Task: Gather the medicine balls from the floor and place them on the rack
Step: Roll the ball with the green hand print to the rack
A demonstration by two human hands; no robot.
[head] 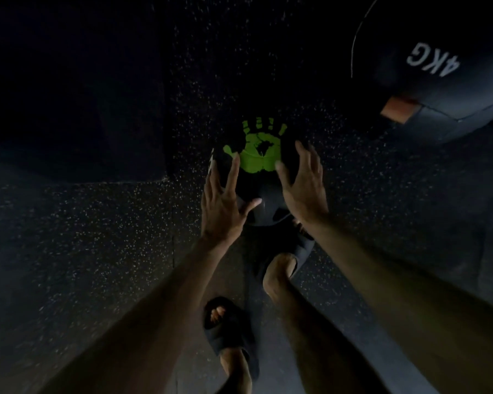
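Note:
A black medicine ball (261, 172) with a green handprint on top lies on the dark speckled floor in the middle of the view. My left hand (225, 200) reaches to its left side with fingers spread and straight, fingertips at the ball's surface. On the ball's right side lies my right hand (303, 183), fingers spread over the curve. Neither hand has closed round it. A larger black ball (439, 69) marked 4KG sits at the upper right. No rack is in view.
My two feet in black slides (228, 328) stand just behind the ball, one toe close under it. A dark raised block or mat (74, 109) fills the upper left. The speckled rubber floor (97, 251) spreads to both sides.

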